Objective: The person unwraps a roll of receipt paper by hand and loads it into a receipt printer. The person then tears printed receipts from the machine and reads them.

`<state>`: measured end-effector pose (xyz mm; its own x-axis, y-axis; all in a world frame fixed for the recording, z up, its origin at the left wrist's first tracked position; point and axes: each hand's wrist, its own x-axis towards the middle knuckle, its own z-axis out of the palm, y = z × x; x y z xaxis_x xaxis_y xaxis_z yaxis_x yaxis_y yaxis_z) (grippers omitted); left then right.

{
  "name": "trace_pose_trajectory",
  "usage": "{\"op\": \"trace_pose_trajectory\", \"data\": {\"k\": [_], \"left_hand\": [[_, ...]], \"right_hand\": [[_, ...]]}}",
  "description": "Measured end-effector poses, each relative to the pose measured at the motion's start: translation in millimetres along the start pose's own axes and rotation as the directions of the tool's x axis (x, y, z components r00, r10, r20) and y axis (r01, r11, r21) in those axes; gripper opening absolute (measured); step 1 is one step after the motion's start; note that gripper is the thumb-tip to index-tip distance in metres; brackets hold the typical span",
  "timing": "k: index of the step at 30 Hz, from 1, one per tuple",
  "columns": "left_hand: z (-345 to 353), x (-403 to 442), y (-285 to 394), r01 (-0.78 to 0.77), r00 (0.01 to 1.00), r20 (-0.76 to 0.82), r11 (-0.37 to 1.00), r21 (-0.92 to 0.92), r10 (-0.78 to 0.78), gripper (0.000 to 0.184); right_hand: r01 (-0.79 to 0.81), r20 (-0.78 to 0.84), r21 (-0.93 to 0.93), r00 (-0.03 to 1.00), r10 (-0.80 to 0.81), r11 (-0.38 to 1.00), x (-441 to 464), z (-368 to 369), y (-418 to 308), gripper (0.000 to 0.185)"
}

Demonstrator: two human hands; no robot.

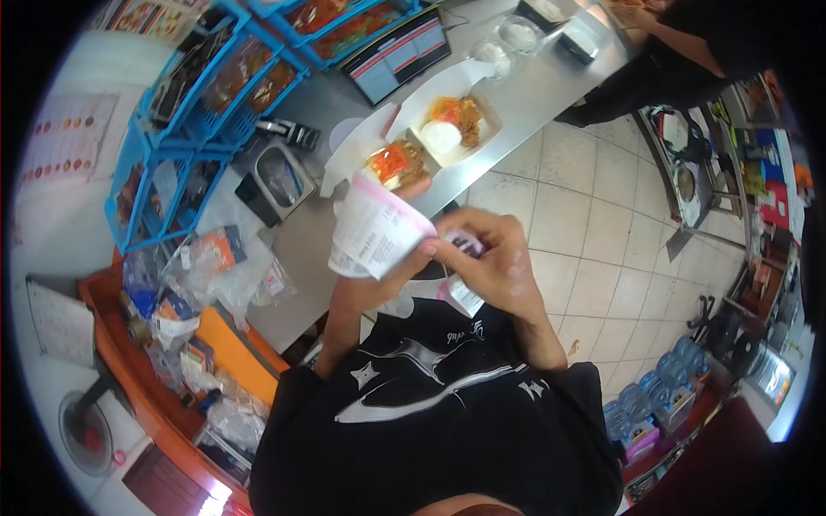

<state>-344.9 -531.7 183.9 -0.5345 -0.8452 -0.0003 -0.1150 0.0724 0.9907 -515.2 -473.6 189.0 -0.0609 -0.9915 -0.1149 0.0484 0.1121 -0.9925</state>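
A printed white paper slip with pink edges [379, 230] is held up over the counter's edge, in front of my body. My left hand [366, 292] is closed on it from behind, partly hidden by the paper. My right hand [497, 258] is closed on the slip's right side, where the paper curls and a loose end [463, 297] hangs below. Just beyond the hands stand two open white takeaway boxes: the nearer box [340, 172] and the farther box [493, 129]. Rice [441, 138] and orange-red topped food show in the farther one.
Blue crates [185, 142] with packets stand at left, near a metal container [284, 181]. A monitor [397, 56] and clear round containers [508, 47] are farther back. An orange bin [146, 413] holds plastic bags. Another person [680, 60] stands at upper right.
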Motion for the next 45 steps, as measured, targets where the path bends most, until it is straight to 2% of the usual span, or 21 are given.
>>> {"op": "trace_pose_trajectory", "data": {"k": [3,5,9,11,16,18,20,21,23,25,26,29,30,33,34,37,38,39,40,43,45], "left_hand": [[-2,4,12,0.141,0.975,0.178,0.99,-0.011,-0.136,0.057],[5,4,14,0.19,0.981,0.093,0.95,-0.248,-0.172,0.058],[20,51,-21,0.176,0.94,-0.163,0.835,-0.521,-0.3,0.053],[31,78,-34,0.175,0.93,-0.195,0.84,-0.514,-0.313,0.041],[92,162,-67,0.156,0.934,-0.204,0.849,-0.506,-0.293,0.026],[144,205,-83,0.158,0.867,-0.375,0.895,-0.417,-0.327,0.017],[188,253,-127,0.174,0.879,-0.371,0.925,-0.338,-0.301,0.019],[207,277,-147,0.278,0.865,-0.361,0.932,-0.235,-0.349,0.022],[260,340,-173,-0.017,0.865,-0.499,0.996,0.084,0.057,0.024],[293,385,-242,0.119,0.915,-0.404,0.959,0.257,-0.005,0.023],[307,401,-259,0.156,0.895,-0.444,0.896,0.417,0.051,0.029],[329,419,-218,0.13,0.92,-0.383,0.86,0.494,0.081,0.037],[330,420,-214,0.06,0.981,-0.186,0.805,0.59,0.063,0.041],[345,426,-229,0.187,0.969,-0.244,0.777,0.601,-0.045,0.04],[350,427,-228,0.328,0.898,-0.427,0.803,0.498,-0.103,0.029],[337,422,-237,0.548,0.781,-0.525,0.775,0.315,-0.338,0.04],[328,414,-262,0.547,0.822,-0.336,0.802,0.242,-0.46,0.046],[317,412,-262,0.625,0.77,-0.034,0.764,-0.161,-0.637,0.046],[306,412,-255,0.691,0.707,0.311,0.528,-0.494,-0.635,0.045],[309,427,-228,0.582,0.78,0.481,0.182,-0.793,-0.4,0.043],[331,447,-202,0.436,0.703,0.028,0.4,-0.806,-0.71,0.043]], "right_hand": [[0.031,0.103,-0.163,0.995,-0.014,0.986,1,-17,-6,0.013],[-0.089,0.123,-0.14,0.987,0.106,0.986,-1,-30,-6,0.012],[-0.128,0.231,-0.155,0.959,0.162,0.98,7,-71,1,0.013],[-0.229,0.231,-0.109,0.941,0.248,0.967,14,-100,7,0.012],[-0.128,0.133,-0.217,0.978,0.159,0.968,59,-209,45,0.016],[-0.118,0.11,-0.219,0.983,0.145,0.969,90,-254,65,0.016],[-0.162,0.105,-0.227,0.976,0.19,0.96,125,-309,104,0.019],[-0.173,0.112,-0.215,0.973,0.2,0.961,144,-333,121,0.021],[-0.23,0.129,-0.211,0.957,0.26,0.95,185,-383,157,0.024],[-0.425,0.021,-0.291,0.893,0.449,0.857,225,-431,223,0.025],[-0.377,-0.055,-0.351,0.922,0.383,0.857,238,-449,246,0.025],[-0.501,-0.015,-0.379,0.844,0.536,0.778,268,-487,277,0.027],[-0.511,0.0,-0.375,0.834,0.552,0.773,271,-491,278,0.027],[-0.502,0.22,-0.384,0.765,0.605,0.775,282,-502,276,0.023],[-0.501,0.226,-0.294,0.791,0.568,0.814,284,-503,274,0.021],[-0.476,0.243,-0.045,0.847,0.472,0.878,279,-498,249,0.017],[-0.469,0.268,0.017,0.853,0.448,0.883,278,-496,231,0.017],[-0.458,0.289,0.081,0.861,0.419,0.885,280,-493,212,0.017],[-0.505,0.297,0.077,0.835,0.464,0.86,280,-491,203,0.016],[-0.441,0.445,0.046,0.812,0.377,0.896,275,-490,195,0.017],[-0.507,0.465,-0.103,0.736,0.492,0.856,274,-496,215,0.019]]}}
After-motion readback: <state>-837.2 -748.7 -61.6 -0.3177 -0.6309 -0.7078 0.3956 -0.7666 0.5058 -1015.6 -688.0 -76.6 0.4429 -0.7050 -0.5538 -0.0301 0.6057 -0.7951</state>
